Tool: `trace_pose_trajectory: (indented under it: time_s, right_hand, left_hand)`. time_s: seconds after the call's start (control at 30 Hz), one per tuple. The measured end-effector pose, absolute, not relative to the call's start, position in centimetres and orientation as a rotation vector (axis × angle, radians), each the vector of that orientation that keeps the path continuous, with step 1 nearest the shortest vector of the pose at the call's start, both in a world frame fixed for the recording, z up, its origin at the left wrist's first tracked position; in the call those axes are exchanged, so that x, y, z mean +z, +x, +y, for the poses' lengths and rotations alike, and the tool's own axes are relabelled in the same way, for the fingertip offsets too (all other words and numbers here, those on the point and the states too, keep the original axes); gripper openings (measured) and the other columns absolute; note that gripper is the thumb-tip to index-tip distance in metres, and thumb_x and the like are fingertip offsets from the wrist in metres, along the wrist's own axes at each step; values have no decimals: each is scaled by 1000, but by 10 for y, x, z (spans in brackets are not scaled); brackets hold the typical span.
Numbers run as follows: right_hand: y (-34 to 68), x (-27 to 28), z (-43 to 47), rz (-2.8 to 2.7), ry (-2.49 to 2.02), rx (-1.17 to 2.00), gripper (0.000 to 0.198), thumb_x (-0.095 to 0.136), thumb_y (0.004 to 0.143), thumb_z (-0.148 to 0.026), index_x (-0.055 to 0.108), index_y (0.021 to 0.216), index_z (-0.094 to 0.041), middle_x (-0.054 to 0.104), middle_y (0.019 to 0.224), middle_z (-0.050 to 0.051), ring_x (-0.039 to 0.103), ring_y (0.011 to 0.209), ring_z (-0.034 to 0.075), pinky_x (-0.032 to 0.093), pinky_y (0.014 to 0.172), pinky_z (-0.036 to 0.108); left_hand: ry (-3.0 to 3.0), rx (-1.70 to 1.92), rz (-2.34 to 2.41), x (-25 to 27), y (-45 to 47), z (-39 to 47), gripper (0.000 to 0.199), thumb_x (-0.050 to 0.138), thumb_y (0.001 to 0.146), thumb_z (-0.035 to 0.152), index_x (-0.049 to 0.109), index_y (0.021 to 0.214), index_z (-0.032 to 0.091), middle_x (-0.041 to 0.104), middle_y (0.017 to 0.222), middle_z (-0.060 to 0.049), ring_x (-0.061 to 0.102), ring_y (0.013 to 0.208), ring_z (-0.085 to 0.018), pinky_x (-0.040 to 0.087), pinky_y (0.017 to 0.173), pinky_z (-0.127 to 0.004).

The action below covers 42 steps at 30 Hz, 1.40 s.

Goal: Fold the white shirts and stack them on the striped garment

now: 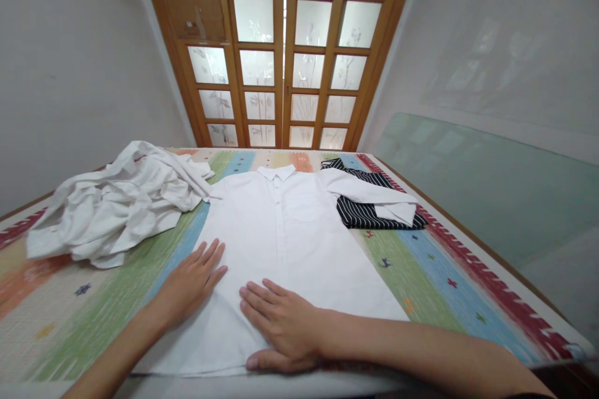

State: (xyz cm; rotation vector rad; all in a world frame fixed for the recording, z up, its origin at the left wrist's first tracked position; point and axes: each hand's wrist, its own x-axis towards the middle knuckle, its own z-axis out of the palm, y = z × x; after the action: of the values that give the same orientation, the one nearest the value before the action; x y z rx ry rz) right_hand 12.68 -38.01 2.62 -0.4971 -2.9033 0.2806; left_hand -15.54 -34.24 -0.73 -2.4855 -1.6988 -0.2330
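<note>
Striped, many-coloured table cover [421,274] under one spread white shirt [285,230], wooden glazed doors [281,68] far behind.
Left hand [189,283] and right hand [281,324] both lie flat, fingers open, pressing the shirt's near hem. One crumpled white heap [116,206] sits far left; one striped dark garment [369,209] lies under the shirt's right sleeve.

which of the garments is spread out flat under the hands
The white shirt in the middle, under both hands; the white pile is crumpled and the striped garment is folded.
</note>
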Motion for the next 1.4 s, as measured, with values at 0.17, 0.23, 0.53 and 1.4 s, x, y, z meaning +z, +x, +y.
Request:
trace_pose_trajectory:
  time_s: [0.17, 0.23, 0.53, 1.4]
  right_hand:
    - [118, 23, -390, -2893, -355, 200, 73, 39, 96, -57, 33, 147, -5, 37, 152, 18, 26, 144, 28, 23, 118, 43]
    - [111, 17, -397, -2881, -270, 124, 70, 44, 95, -55, 37, 144, -5, 38, 151, 18, 28, 143, 27, 27, 117, 42]
    - [75, 9, -416, -2892, 148, -223, 36, 42, 100, -34, 58, 127, -16, 51, 144, 10, 50, 129, 18, 39, 108, 30]
    - [104, 26, -249, -2302, -1399, 230, 16, 58, 83, -25, 59, 69, -18, 67, 70, 2, 56, 65, 14, 32, 60, 25]
  left_hand:
    - [-2494, -168, -1753, -3, -164, -345, 62, 27, 96, 51, 46, 142, 13, 45, 147, -15, 38, 138, -32, 40, 107, -48]
    - [-2487, -118, -1794, 2, -160, -344, 61, 27, 96, 49, 45, 143, 13, 43, 149, -15, 37, 139, -33, 39, 107, -50]
    - [-2508, 20, -1851, 14, -135, -305, 56, 25, 97, 41, 46, 140, 12, 42, 149, -17, 38, 138, -33, 34, 109, -50]
    - [-2607, -275, -1735, -4, -54, -214, 50, 28, 97, 29, 44, 143, 17, 40, 152, -10, 30, 143, -27, 26, 115, -49]
